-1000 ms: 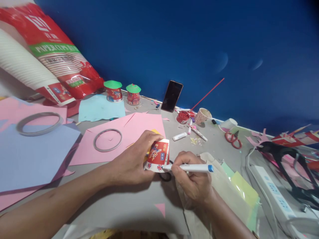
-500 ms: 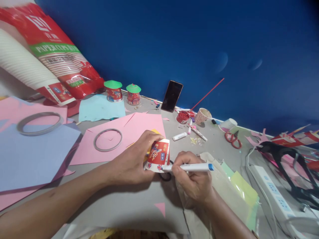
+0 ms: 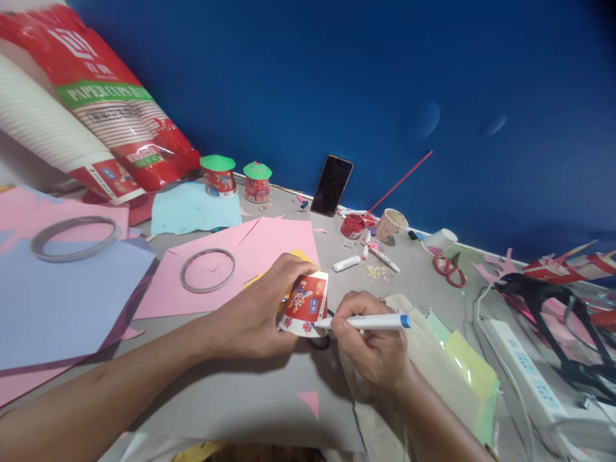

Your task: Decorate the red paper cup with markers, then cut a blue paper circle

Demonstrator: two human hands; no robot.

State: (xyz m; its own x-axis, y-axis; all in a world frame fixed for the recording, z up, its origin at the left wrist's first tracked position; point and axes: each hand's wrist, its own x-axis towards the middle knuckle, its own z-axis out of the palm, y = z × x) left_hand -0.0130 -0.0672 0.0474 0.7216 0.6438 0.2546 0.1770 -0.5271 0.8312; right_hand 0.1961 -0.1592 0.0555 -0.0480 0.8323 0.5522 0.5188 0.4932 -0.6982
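A red and white printed paper cup (image 3: 308, 301) is tilted in my left hand (image 3: 262, 311), whose thumb and fingers wrap round it from the left. Small red and blue marks show along its white lower band. My right hand (image 3: 370, 340) pinches a white marker (image 3: 378, 322) with a blue end cap. Its tip meets the white band at the cup's lower right, touching it or very close. Behind the cup, a black ring-like handle (image 3: 321, 342) partly shows; the rest of it is hidden.
Pink paper (image 3: 274, 237) and a tape roll (image 3: 208, 270) lie left of the cup. Two green-topped cups (image 3: 257, 183) stand behind, beside a phone (image 3: 332, 185). Red-handled scissors (image 3: 450, 271), a power strip (image 3: 527, 366) and a plastic sleeve (image 3: 433, 366) lie to the right.
The cup has turned slightly in my left hand, so its print and the marks sit a little differently. The marker has shifted very slightly with my right hand.
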